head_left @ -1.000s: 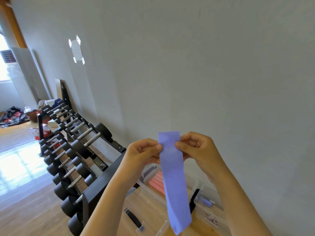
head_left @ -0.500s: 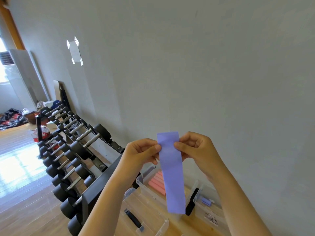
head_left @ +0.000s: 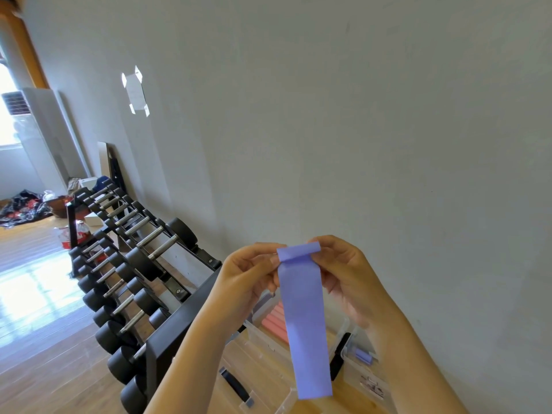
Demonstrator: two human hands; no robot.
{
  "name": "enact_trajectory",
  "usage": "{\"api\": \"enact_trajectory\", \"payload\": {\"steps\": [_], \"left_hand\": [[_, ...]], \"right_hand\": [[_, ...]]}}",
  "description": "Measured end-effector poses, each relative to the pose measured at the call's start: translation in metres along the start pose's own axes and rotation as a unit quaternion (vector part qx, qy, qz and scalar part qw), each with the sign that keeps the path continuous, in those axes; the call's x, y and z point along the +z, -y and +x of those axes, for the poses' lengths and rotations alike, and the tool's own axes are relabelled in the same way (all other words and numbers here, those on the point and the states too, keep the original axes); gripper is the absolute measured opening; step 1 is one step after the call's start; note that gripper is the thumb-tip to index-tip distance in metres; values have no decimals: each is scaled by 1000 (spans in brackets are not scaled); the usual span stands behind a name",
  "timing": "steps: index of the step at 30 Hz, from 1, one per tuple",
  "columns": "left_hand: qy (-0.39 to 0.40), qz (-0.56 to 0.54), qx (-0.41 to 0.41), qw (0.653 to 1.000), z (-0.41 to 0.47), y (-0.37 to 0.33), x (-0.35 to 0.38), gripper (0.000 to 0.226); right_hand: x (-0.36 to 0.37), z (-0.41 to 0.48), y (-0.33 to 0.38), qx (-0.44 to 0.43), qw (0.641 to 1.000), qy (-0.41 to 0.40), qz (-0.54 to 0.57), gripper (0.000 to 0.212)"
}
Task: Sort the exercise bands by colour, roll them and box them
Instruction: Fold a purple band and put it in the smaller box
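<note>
1. The purple band (head_left: 305, 321) is hanging at five o'clock in view: thin, light, limp, probably stretchy, best pinched at its top corners.
2. The left hand (head_left: 248, 276) and right hand (head_left: 343, 270) are pinching its curled top edge.
3. Band and forearms (head_left: 194, 348) are hiding most of the clear boxes (head_left: 260, 339) beneath.

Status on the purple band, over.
Left hand and right hand pinch the band at its top. Top edge rolled one turn, rest hangs. Boxes below, nothing in the way.
</note>
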State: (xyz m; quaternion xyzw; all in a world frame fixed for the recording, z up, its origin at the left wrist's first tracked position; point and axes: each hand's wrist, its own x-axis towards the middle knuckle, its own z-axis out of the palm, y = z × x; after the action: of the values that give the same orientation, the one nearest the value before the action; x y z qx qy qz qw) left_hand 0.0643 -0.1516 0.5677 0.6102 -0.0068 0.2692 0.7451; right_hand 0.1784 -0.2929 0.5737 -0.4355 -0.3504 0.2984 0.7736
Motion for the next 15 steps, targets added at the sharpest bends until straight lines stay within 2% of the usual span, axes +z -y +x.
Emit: {"api": "enact_trajectory", "payload": {"steps": [2,5,7,10,13,15], "left_hand": [[8,-31,-11,999,-1,1,-1,16],[39,-73,-12,997,-3,0,2,14],[36,-83,-15,996,-3,-1,4,5],[31,-94,-25,995,-3,0,4,13],[36,-92,-27,995,-1,1,3,4],[27,-88,-25,995,-1,1,3,8]], "right_hand": [[2,-1,-3,14,999,9,41,2],[-1,1,-6,18,997,41,63,40],[-1,1,-6,14,996,48,74,47],[-1,0,-3,5,995,49,81,32],[0,-1,-1,2,996,40,79,6],[1,-1,2,-13,997,47,64,9]]}}
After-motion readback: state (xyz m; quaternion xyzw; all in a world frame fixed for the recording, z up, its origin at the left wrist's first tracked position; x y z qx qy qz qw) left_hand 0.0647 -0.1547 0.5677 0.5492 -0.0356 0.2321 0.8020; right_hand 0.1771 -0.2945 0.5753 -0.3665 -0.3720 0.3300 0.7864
